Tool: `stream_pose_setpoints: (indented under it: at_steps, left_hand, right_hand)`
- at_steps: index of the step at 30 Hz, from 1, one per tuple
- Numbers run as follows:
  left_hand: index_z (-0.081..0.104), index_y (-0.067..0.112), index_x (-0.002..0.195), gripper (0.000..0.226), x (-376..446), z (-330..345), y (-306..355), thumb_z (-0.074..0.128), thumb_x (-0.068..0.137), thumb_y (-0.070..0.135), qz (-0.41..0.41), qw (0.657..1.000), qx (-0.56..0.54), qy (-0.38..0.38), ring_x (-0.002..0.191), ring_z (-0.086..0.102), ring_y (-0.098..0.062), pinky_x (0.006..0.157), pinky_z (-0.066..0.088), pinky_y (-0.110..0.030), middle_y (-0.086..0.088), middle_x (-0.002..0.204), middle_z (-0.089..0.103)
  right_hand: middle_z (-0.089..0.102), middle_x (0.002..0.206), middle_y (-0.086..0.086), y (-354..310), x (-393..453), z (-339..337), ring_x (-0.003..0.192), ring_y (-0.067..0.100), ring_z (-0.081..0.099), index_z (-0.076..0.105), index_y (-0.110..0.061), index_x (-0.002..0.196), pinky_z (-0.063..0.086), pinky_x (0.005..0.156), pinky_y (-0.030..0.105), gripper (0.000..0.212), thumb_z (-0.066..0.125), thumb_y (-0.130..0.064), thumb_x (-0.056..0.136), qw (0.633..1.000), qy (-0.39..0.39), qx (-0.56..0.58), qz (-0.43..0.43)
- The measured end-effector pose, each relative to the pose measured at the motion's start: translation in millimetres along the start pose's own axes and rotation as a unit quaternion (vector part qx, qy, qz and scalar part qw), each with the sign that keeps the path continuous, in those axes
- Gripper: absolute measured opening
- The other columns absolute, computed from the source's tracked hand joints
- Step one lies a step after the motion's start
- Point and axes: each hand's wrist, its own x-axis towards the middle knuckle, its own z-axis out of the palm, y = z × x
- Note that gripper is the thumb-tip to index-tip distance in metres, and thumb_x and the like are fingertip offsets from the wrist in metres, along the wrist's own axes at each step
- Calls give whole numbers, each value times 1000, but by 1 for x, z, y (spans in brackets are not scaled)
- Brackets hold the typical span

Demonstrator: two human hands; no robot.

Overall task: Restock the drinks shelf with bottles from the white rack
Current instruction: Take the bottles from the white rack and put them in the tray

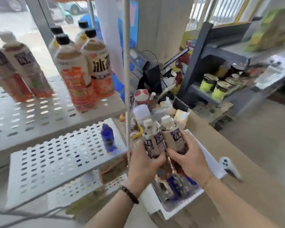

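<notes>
My left hand [142, 163] grips a white-capped tea bottle [152, 142] with a dark label. Right beside it, my right hand [189, 159] grips a matching bottle [173, 137]. Both bottles are held upright, touching each other, above the white rack [156, 204], a shallow white tray on the brown counter that holds several more dark bottles [174, 185]. To the left stands the white perforated drinks shelf [39, 112]. Its upper level carries several orange-labelled iced tea bottles [82, 76] and white-capped bottles [23, 66]. One blue bottle [107, 137] stands alone on the level below.
A thin white shelf post [127, 63] rises between the shelf and my hands. The brown counter [237, 153] holds a white controller [229, 165], a lucky-cat figure [141, 96] and clutter. A grey shelf [220, 71] with green jars stands at the right.
</notes>
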Motion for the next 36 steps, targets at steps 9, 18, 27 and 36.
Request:
stream_pose_setpoints:
  at_steps: [9, 18, 27, 36]
  left_hand:
    - [61, 19, 71, 47, 45, 129, -47, 78, 80, 61, -208, 972, 42, -103, 54, 61, -15, 47, 51, -24, 3, 64, 68]
    - [64, 9, 113, 21, 43, 82, -68, 62, 102, 26, -140, 952, 213, -170, 75, 75, -30, 70, 65, -40, -10, 77, 70]
    - [68, 23, 82, 27, 17, -91, -1, 65, 100, 43, -48, 991, 47, 114, 68, 71, -9, 63, 53, -24, 4, 70, 74]
    - [65, 29, 92, 9, 42, -326, 8, 71, 99, 31, 77, 918, 28, 388, 75, 69, -3, 75, 59, -28, 13, 82, 72]
  right_hand:
    - [57, 117, 11, 135, 62, -70, 108, 36, 65, 63, -30, 142, 55, 96, 39, 66, 88, -29, 81, 944, 8, -277, 177]
    - [69, 112, -1, 101, 52, -41, 103, 15, 66, 67, -26, 137, 55, 92, 24, 39, 74, -20, 98, 983, -7, -164, 87]
    - [72, 104, -10, -59, 29, 88, 95, 10, 71, 72, -37, 122, 61, 85, 23, 34, 78, -15, 96, 996, -64, 6, -69]
    - [73, 108, -19, -209, 46, 255, 105, 7, 72, 68, -40, 124, 61, 89, 22, 38, 74, -12, 99, 966, -121, 68, -218]
